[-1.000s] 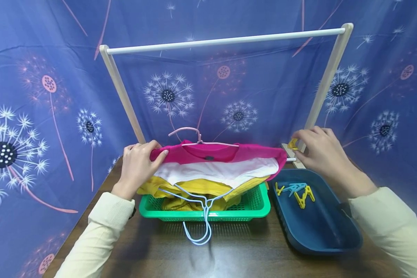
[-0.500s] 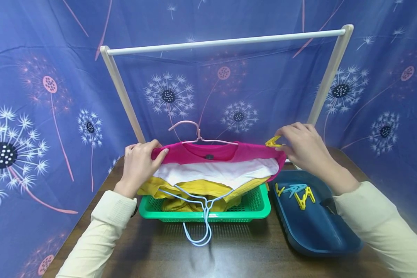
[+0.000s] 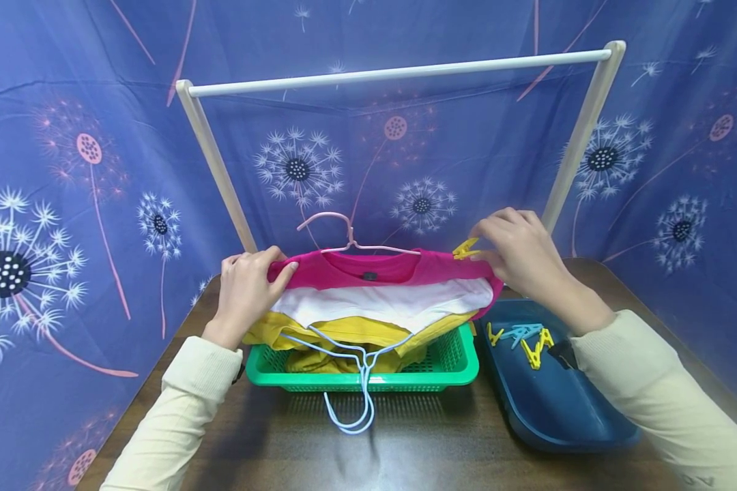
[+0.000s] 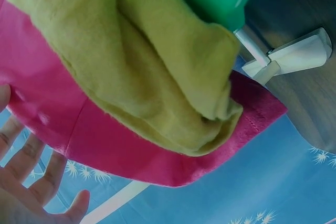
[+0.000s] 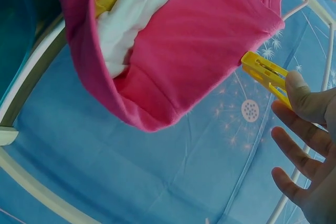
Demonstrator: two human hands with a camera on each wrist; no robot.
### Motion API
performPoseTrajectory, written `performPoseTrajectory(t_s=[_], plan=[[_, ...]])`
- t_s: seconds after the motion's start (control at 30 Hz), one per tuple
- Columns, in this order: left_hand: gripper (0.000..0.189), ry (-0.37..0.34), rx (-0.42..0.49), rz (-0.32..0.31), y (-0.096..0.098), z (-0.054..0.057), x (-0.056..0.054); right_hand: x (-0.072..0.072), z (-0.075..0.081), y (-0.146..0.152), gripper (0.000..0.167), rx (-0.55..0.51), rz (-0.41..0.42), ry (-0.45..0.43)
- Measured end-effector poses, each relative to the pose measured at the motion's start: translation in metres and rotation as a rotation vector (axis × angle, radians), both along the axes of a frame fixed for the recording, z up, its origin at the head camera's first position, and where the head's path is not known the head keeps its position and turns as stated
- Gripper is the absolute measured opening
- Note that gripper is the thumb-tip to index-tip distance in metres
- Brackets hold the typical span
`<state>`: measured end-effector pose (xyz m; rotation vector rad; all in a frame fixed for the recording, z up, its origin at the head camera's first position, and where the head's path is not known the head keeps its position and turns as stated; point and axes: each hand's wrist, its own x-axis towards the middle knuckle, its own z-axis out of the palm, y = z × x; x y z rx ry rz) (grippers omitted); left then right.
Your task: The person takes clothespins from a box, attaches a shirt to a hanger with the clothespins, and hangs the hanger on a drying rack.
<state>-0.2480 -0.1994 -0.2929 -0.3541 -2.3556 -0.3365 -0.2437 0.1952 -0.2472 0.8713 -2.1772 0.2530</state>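
Observation:
A magenta shirt (image 3: 307,274) hangs on a pink hanger (image 3: 351,235), its hook pointing up. My left hand (image 3: 244,293) grips the shirt's left shoulder between thumb and fingers. With thumb and index finger, my right hand (image 3: 518,249) pinches a yellow clothespin (image 5: 258,70), its tip right at the shirt's right shoulder edge. The other right fingers spread apart in the right wrist view. Against the magenta shirt lie a white garment (image 3: 374,303) and a yellow garment (image 3: 353,330), with light blue hangers (image 3: 365,382) projecting toward me.
Under the clothes stands a green basket (image 3: 460,376). A dark blue tray (image 3: 565,409) at right holds yellow clothespins (image 3: 533,354) and light blue clothespins (image 3: 521,333). Behind rises a rack with a white bar (image 3: 399,71) and wooden posts, before a patterned blue curtain.
My right hand has moved left with the yellow clothespin, from beside the rack's right post to the shirt's right shoulder. The left hand has kept its grip in place.

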Motion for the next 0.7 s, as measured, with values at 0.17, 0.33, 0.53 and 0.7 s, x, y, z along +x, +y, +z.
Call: performPoseTrajectory(t_s=[0.17,0.33,0.53,0.7], plan=[[0.019,-0.001,0.008,0.003,0.0005,-0.0004,0.0006,0.0,0.0019,-0.0036,0.027,-0.022,0.004,0.004],[0.019,-0.002,0.008,0.004,0.0009,0.0002,0.0009,-0.0006,0.0019,-0.0063,0.026,-0.035,0.001,-0.008],[0.02,-0.004,0.006,0.005,0.0016,-0.0001,0.0018,-0.005,-0.0005,-0.0077,0.022,-0.035,-0.001,-0.001],[0.02,-0.004,0.008,0.007,0.002,-0.0002,0.0027,-0.0068,-0.0015,-0.0087,0.021,-0.037,-0.005,0.001]])
